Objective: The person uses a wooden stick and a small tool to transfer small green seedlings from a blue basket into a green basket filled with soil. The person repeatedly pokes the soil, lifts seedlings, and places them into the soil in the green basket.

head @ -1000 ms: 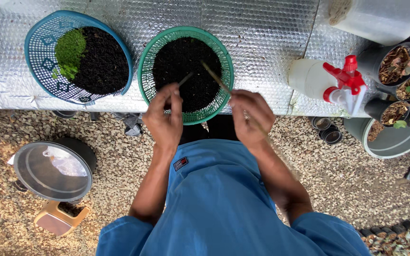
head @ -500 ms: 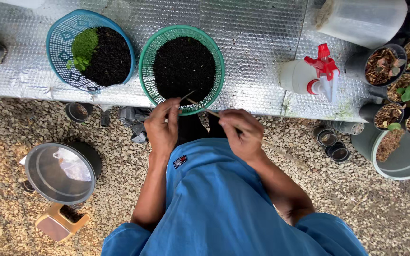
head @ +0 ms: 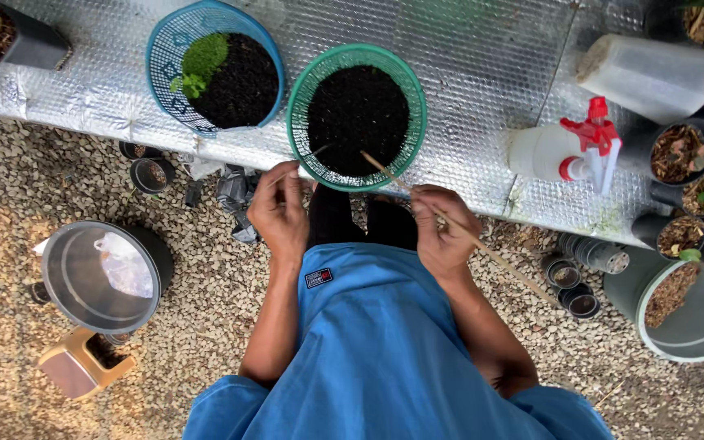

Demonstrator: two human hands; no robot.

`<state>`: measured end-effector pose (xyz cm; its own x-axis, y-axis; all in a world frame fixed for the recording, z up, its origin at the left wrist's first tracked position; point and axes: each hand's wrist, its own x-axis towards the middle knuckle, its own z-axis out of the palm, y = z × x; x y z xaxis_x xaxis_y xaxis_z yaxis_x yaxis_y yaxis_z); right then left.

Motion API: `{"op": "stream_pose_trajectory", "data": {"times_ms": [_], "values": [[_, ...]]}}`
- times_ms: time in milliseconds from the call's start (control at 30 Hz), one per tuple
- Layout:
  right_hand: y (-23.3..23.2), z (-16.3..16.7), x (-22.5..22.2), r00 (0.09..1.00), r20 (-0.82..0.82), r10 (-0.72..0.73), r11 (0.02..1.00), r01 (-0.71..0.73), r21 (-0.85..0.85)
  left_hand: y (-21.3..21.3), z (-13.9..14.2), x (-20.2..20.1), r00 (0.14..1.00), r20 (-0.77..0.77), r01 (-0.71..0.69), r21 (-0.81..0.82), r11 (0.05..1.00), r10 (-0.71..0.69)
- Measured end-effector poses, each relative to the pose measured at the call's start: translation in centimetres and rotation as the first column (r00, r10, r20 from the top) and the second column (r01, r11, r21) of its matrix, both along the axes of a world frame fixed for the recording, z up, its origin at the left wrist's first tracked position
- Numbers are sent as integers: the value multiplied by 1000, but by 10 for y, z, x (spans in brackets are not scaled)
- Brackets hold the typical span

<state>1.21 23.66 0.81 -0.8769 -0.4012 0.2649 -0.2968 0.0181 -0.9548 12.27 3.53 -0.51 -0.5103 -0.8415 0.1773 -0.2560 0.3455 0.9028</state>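
Note:
A green mesh basket [head: 299,98] filled with dark soil sits on the silver-covered bench in front of me. My right hand [head: 442,228] grips a long thin wooden stick [head: 490,253] whose tip rests on the soil near the basket's front rim. My left hand [head: 279,208] is closed at the basket's near-left edge, pinching something thin and small between its fingertips; what it is I cannot tell. To the left stands a blue mesh basket [head: 165,57] with dark soil and a patch of small green seedlings [head: 201,61].
A white spray bottle with a red trigger [head: 568,151] lies to the right, beside a translucent tub [head: 653,77] and several small pots of bark [head: 682,151]. On the gravel below are a metal pot [head: 99,277], a tan container [head: 79,367] and a grey bucket [head: 686,305].
The view has shifted so the baskets lie further right and lower. Both hands have drawn back from over the green basket's soil to its near rim, the stick tip still on the soil.

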Motion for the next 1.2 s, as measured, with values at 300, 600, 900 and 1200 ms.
{"op": "stream_pose_trajectory", "data": {"times_ms": [300,600,900,1200], "values": [[-64,-4,-7,930,365,-50,960,145,-238,-109,-12,27,973,-95,-209,24,978,211],[-211,-34,17,940,312,-134,983,165,-75,-215,-7,-7,997,43,-46,-237,970,58],[-273,-43,41,969,105,-223,972,213,103,-246,-19,-14,990,127,105,-323,941,-67],[-284,-54,45,967,131,-217,974,206,95,-254,-23,-10,987,131,124,-259,958,-92]]}}
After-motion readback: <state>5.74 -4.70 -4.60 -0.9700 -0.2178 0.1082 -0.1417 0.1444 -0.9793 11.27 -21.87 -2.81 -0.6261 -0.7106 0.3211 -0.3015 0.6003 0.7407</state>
